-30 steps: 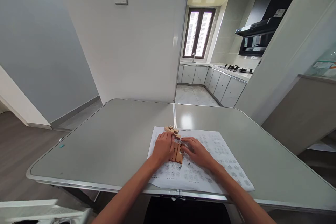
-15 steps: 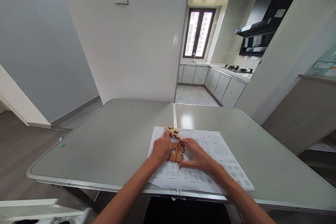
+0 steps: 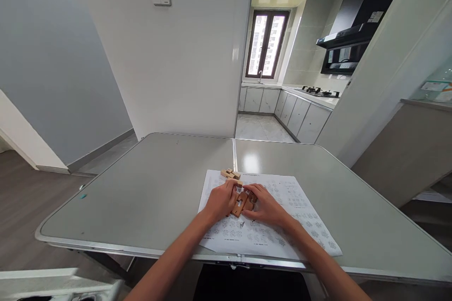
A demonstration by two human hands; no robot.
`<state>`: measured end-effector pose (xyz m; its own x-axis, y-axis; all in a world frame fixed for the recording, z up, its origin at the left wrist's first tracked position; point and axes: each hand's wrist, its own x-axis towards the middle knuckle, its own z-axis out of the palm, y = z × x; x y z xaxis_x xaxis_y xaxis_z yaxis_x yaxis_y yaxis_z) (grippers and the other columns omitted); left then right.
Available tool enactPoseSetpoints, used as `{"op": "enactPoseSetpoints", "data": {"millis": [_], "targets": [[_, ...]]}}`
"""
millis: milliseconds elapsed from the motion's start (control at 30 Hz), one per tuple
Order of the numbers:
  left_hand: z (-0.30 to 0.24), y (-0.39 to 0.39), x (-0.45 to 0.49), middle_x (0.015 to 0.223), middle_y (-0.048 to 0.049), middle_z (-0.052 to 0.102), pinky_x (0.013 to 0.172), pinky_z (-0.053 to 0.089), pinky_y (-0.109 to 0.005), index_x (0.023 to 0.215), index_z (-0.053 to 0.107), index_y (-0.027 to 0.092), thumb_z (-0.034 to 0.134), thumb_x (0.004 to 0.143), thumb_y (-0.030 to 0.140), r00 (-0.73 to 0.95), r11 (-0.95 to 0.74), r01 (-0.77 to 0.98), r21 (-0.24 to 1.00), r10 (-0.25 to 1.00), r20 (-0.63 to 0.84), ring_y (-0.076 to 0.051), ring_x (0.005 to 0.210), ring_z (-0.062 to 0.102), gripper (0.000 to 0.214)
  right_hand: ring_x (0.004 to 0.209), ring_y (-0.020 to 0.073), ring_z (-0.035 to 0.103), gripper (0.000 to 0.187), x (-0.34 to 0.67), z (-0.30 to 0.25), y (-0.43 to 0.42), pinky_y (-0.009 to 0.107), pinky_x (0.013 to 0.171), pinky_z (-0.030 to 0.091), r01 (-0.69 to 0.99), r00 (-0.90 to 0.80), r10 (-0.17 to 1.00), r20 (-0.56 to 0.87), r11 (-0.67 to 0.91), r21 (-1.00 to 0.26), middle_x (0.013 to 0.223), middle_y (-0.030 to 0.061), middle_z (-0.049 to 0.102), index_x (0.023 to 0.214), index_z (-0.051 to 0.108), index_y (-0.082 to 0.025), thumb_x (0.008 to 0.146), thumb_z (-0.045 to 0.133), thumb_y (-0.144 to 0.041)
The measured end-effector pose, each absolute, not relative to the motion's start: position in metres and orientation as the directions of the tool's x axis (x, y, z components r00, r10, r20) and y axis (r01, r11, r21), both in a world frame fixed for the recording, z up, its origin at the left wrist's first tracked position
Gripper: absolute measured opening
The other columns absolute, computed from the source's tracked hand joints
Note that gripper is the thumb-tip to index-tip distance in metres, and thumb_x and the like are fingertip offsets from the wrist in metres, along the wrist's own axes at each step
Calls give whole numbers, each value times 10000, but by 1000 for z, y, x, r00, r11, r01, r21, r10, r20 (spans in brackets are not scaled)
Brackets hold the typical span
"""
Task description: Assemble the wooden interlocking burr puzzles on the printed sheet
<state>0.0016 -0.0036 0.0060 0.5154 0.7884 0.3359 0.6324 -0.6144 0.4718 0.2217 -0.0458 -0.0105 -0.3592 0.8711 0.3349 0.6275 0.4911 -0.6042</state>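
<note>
Several flat brown wooden puzzle pieces with cut-out notches lie side by side, tilted, between my hands on a printed sheet. My left hand curls its fingers around the left side of the group and partly hides the piece there. From the other side, my right hand has its thumb and fingers closed around the right-hand piece. Just beyond my left fingertips sits a small pile of lighter wooden puzzle pieces, at the sheet's upper edge.
The sheet rests on a grey folding table with a metal rim and a centre seam. Near the table's left edge is a small green bit. A wall stands behind the table, with a kitchen beyond at the right.
The brown pieces have turned to a slant and shifted slightly right. My right fingers have closed in around the right piece, and my left hand has come nearer over the left side.
</note>
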Motion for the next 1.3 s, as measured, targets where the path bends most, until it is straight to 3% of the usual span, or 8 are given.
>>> {"op": "enactPoseSetpoints", "data": {"millis": [233, 433, 567, 867, 1000, 1133, 1200, 1300], "targets": [[8, -5, 4, 1142, -97, 663, 818, 542, -356, 1122, 594, 198, 307, 1061, 258, 558, -648, 690, 322, 760, 334, -229, 915, 691, 299, 1128, 299, 574, 649, 221, -10, -45, 453, 961, 512, 647, -330, 885, 329, 466, -603, 1219, 78, 636, 1357, 558, -264, 776, 828, -372], [10, -6, 6, 1128, -134, 614, 777, 544, -387, 1107, 589, 179, 311, 1076, 343, 490, -580, 759, 298, 809, 325, -252, 886, 670, 325, 1001, 282, 581, 577, 221, -6, -46, 443, 897, 501, 674, -316, 893, 322, 450, -586, 1080, 65, 656, 1276, 594, -260, 776, 836, -416], [13, -7, 6, 1143, -119, 610, 725, 514, -351, 1057, 590, 187, 327, 1074, 385, 446, -535, 786, 309, 838, 315, -241, 867, 680, 330, 916, 264, 580, 461, 222, -8, -45, 431, 856, 485, 711, -306, 903, 301, 427, -559, 964, 43, 658, 1097, 627, -248, 772, 829, -505], [15, -4, 5, 691, -27, 635, 634, 405, -303, 875, 541, 221, 279, 1085, 403, 326, -440, 748, 498, 896, 301, -225, 666, 653, 382, 758, 212, 535, 432, 222, -10, -45, 350, 714, 435, 741, -303, 907, 291, 416, -527, 805, 10, 625, 792, 553, -236, 823, 767, -610], [14, 2, 5, 582, 20, 576, 599, 428, -281, 796, 470, 235, 267, 1070, 572, 196, -351, 606, 714, 936, 293, -195, 579, 633, 479, 741, 204, 537, 413, 223, -12, -43, 331, 672, 429, 710, -268, 921, 282, 387, -588, 810, 10, 622, 765, 550, -235, 850, 747, -588], [12, 8, 6, 532, 69, 514, 442, 393, -236, 775, 431, 234, 362, 982, 747, 102, -212, 224, 951, 976, 194, -125, 398, 526, 557, 661, 182, 498, 406, 223, -13, -40, 328, 632, 429, 653, -222, 935, 277, 353, -671, 786, 4, 590, 764, 541, -239, 926, 644, -596], [11, 10, 7, 537, 70, 532, 384, 365, -222, 785, 445, 227, 445, 918, 801, 99, -138, 38, 990, 986, 134, -108, 354, 493, 590, 650, 183, 479, 410, 223, -12, -40, 330, 623, 430, 633, -202, 934, 295, 354, -688, 774, 6, 573, 764, 533, -242, 967, 577, -596], [12, 13, 7, 607, 25, 635, 404, 448, -231, 841, 504, 199, 556, 874, 791, 124, -47, -123, 991, 990, 62, -112, 387, 549, 595, 676, 194, 498, 427, 221, -9, -42, 338, 639, 450, 613, -164, 929, 332, 360, -703, 802, 22, 593, 769, 542, -243, 988, 524, -609]]}}
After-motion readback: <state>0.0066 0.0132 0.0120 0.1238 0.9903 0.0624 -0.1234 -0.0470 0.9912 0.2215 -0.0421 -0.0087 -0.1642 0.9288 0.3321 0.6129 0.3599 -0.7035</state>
